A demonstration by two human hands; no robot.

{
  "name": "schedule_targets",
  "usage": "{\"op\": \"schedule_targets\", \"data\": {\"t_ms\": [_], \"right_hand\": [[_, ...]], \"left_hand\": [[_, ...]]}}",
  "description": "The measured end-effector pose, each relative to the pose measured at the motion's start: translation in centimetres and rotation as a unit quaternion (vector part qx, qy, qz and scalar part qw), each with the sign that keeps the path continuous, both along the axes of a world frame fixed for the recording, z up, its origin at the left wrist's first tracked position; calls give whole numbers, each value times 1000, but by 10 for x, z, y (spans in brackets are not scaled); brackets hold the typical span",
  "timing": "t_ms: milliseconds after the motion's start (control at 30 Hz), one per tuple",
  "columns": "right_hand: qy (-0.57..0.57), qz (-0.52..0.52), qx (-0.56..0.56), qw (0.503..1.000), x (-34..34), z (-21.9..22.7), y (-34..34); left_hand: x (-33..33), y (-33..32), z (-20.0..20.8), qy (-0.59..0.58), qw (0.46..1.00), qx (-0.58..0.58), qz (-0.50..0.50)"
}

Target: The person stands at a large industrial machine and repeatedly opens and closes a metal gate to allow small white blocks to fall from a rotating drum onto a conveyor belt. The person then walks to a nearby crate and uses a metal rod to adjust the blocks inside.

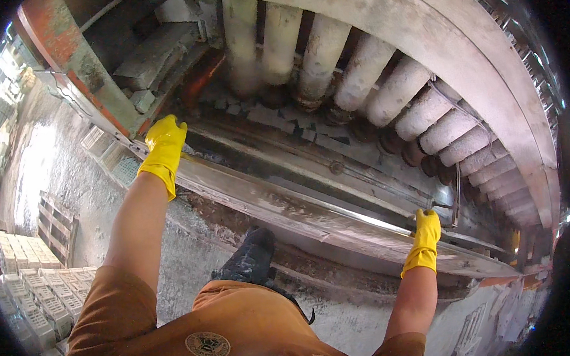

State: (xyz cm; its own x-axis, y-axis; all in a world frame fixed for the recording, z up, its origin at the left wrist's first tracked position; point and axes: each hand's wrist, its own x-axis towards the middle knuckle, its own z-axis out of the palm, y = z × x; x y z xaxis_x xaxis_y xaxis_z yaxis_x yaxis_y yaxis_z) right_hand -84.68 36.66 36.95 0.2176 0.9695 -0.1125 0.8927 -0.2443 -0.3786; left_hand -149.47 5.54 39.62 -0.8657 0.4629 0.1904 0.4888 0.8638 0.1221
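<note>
My left hand (166, 144), in a yellow rubber glove, is closed at the left end of a long, wet, narrow strip (279, 190). My right hand (423, 240), gloved alike, is closed near the strip's right end, its fingers curled down over the edge. Between the two hands the strip runs along the machine's front ledge, and its edge shines near my right hand. The undersides of both grips are hidden. Just beyond lies a dark trough, with a thin metal pipe (457, 195) standing upright near my right hand.
Thick pale cylinders (320, 57) stand in a row under a curved machine beam (379, 5). A rusty orange post (73, 66) rises at the left. Plastic crates (106, 152), a wooden pallet (55, 225) and stacked pale blocks (28, 253) are on the left floor.
</note>
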Motion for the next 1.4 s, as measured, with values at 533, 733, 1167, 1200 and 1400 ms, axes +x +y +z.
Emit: {"op": "schedule_targets", "data": {"t_ms": [533, 733, 1167, 1200, 1400], "right_hand": [[74, -26, -18, 997, -11, 18, -28], [83, -55, -29, 995, -7, 21, -34], [87, -44, -15, 995, 6, 6, -33], [83, -43, -15, 996, 8, 5, -33], [36, -9, -6, 999, 20, -4, -26]], "left_hand": [[-6, -6, -22, 26, 1000, 13, 11], [6, -2, -17, -14, 1000, -15, 12], [1, -10, -41, 50, 998, 33, -3], [2, -9, -40, 48, 998, 31, -1], [2, -9, -42, 35, 999, 27, -11]]}}
